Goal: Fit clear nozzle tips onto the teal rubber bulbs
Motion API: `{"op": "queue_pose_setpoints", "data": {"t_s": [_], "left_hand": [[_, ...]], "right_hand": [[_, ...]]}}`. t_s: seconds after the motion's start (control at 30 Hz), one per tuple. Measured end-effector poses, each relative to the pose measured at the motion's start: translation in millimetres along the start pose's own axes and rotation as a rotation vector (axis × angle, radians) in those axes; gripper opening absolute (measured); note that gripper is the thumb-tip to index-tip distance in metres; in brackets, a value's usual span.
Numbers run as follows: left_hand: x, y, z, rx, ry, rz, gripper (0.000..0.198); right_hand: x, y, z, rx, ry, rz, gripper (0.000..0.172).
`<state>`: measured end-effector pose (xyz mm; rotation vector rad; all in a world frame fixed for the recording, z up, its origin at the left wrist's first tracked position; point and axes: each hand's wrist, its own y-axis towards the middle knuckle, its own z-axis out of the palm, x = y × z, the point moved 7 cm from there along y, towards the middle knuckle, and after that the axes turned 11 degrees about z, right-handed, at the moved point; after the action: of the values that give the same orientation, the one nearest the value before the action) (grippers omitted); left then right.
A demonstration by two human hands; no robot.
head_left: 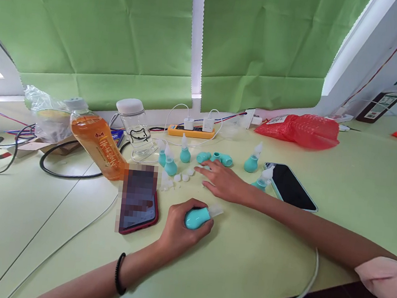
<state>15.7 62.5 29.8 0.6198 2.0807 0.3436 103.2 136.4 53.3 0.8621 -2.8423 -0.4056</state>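
Note:
My left hand [182, 224] is wrapped round a teal bulb nasal aspirator [197, 217], whose clear nozzle points right, low over the table. Farther back, my right hand [221, 181] reaches in from the right, palm down with fingers stretched out and apart. Its fingertips are by several small white translucent caps [185, 177] on the table; what lies under the fingers is hidden. Just beyond it lie several teal bulbs [226, 160] without nozzles. Aspirators with nozzles stand upright, such as one aspirator [185, 154] at the back and another aspirator [251, 162] to the right.
A red-cased phone [139, 202] lies left of my left hand, and another phone [291, 186] at the right beside a tilted aspirator [263, 181]. Behind stand an orange drink bottle [97, 141], a clear cup [135, 126], a power strip [191, 132] and a red bubble-wrap bag [302, 129].

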Motion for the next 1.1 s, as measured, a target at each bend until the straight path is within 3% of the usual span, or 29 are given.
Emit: {"op": "queue_pose_setpoints", "data": {"t_s": [0.1,0.23,0.4,0.47,0.6,0.77,0.93,1.1], "left_hand": [[0.3,-0.2,0.8,0.005,0.005,0.004,0.023],[0.4,-1.2,-1.2,-0.035,-0.03,-0.004,0.021],[6.3,-0.9,-2.6,-0.052,-0.094,-0.082,0.018],[10.7,-0.8,-4.4,-0.079,-0.12,-0.129,0.02],[18.6,-0.8,-6.8,-0.128,-0.159,-0.2,0.027],[20.3,1.1,-5.5,-0.11,-0.198,-0.218,0.027],[12.0,3.6,-7.7,-0.085,-0.133,-0.142,0.022],[8.5,2.3,-8.3,-0.087,-0.066,-0.099,0.02]], "right_hand": [[12.2,12.8,18.1,0.02,-0.126,-0.006,0.045],[19.0,29.3,32.2,0.019,-0.209,0.033,0.031],[18.9,25.9,20.4,-0.004,-0.182,0.001,0.02],[14.9,14.3,4.4,-0.034,-0.051,-0.037,0.02],[-5.3,-13.3,-23.4,0.046,0.554,-0.051,0.019],[-32.4,-33.5,-7.1,0.253,1.158,0.216,0.026],[-30.9,-40.1,17.5,0.358,1.336,0.309,0.026],[-28.1,-43.5,23.1,0.399,1.375,0.362,0.022]]}}
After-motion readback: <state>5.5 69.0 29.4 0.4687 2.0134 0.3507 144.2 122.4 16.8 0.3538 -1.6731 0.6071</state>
